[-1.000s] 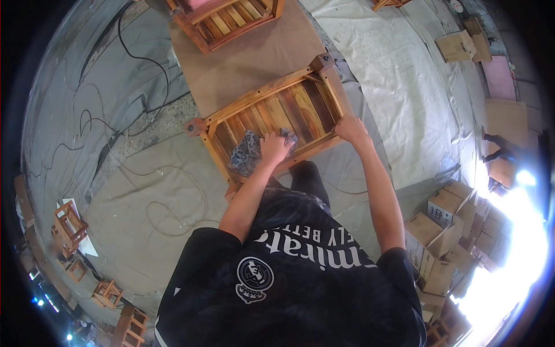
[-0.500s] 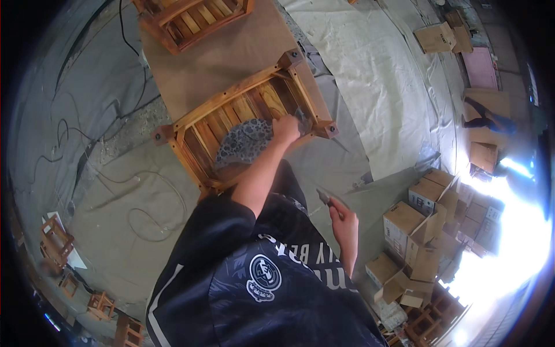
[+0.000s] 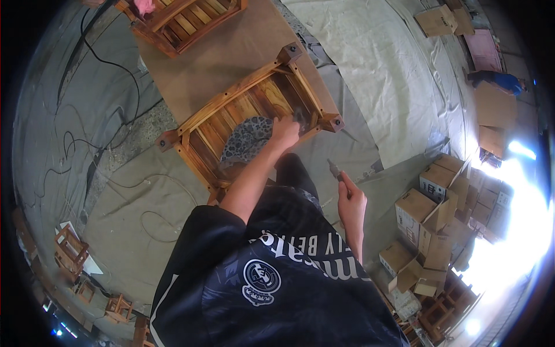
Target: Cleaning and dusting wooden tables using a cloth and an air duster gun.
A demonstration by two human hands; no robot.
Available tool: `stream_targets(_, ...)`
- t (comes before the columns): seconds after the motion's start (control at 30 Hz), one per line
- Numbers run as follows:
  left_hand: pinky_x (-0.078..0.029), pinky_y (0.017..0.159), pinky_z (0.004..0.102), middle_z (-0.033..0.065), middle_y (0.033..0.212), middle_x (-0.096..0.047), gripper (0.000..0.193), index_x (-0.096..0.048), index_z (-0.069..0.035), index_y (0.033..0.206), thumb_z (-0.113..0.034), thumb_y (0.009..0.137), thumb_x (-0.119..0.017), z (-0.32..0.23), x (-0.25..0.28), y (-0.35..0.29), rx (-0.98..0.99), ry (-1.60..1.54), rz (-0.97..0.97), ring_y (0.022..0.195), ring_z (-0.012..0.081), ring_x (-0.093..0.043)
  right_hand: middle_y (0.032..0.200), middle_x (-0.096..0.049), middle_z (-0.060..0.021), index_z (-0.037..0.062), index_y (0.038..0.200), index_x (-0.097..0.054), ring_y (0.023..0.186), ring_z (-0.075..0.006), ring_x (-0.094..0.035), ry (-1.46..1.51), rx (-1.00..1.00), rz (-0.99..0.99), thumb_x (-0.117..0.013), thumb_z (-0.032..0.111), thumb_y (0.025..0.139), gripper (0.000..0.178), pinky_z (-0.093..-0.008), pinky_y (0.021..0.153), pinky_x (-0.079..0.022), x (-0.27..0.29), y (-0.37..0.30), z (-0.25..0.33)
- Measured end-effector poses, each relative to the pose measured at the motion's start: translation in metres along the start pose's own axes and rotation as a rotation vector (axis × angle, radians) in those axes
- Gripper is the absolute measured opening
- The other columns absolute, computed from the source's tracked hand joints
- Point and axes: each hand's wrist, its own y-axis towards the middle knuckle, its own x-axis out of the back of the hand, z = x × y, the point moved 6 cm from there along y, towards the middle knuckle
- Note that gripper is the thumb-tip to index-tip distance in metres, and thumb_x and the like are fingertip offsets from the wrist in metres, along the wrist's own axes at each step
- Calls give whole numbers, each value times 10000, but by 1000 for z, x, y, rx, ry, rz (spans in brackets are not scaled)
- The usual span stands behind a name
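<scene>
A wooden slatted piece of furniture (image 3: 221, 99) with dark square feet lies upside down in front of me. My left hand (image 3: 285, 133) reaches into it, fingers closed at the edge of a grey-and-black spotted cloth (image 3: 245, 140) that lies over the slats. Something greyish shows by those fingertips, too blurred to name. To the right, clear of the furniture, my right hand (image 3: 351, 203) is closed around a small pointed grey tool (image 3: 335, 170); its exact kind is unclear.
The furniture rests on a brown board (image 3: 196, 75). Beyond is a second wooden piece (image 3: 199, 26) with a pink cloth (image 3: 144, 7) on it. Cardboard boxes (image 3: 416, 211) are piled at right. A black cable (image 3: 137, 87) crosses the floor sheets at left. A person in blue (image 3: 500, 82) is far right.
My right hand has turned slightly and its tool points more upward. The left hand has barely shifted on the cloth. A pink cloth has come into view on the far piece.
</scene>
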Motion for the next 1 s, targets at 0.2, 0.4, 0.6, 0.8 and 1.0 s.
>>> stream_targets(0.2,-446,844,475,169,1030,-672,286,-699,-59,986,-263,802,-617,41,13,-47,150,109,365,1007,325,-630,754,-644,-215,67,1180,-654,628,-257,-625,-18,13,-57,-572,145,888,313,-355,647,-481,-19,15,-26)
stream_targets(0.4,-448,891,518,168,1053,-681,308,-687,-89,1032,-259,790,-603,68,14,-44,350,-281,215,1061,357,-614,923,-675,-235,73,1158,-667,888,-386,-662,-94,-134,-44,-591,187,862,326,-430,784,-513,-72,20,-120)
stream_targets(0.6,-416,918,526,176,1159,-610,312,-691,-153,1097,-321,861,-576,19,-17,25,243,-195,9,1099,329,-588,954,-680,-229,129,1171,-671,933,-385,-659,-108,-252,76,-598,231,862,333,-425,839,-506,-118,-16,-184)
stream_targets(0.8,-321,989,540,177,1336,-513,359,-638,-94,1180,-179,880,-461,-3,-18,28,341,-189,188,1222,336,-495,1023,-679,-219,135,1181,-667,1001,-367,-649,-32,-486,58,-582,264,874,344,-402,883,-491,-123,-35,-220)
stream_targets(1.0,-290,1016,546,196,1285,-566,360,-638,-68,1173,-189,894,-447,0,-6,25,403,-203,299,1227,354,-499,970,-705,-172,92,1188,-657,922,-291,-671,53,-429,-95,-578,251,863,370,-356,830,-498,-103,-18,-223)
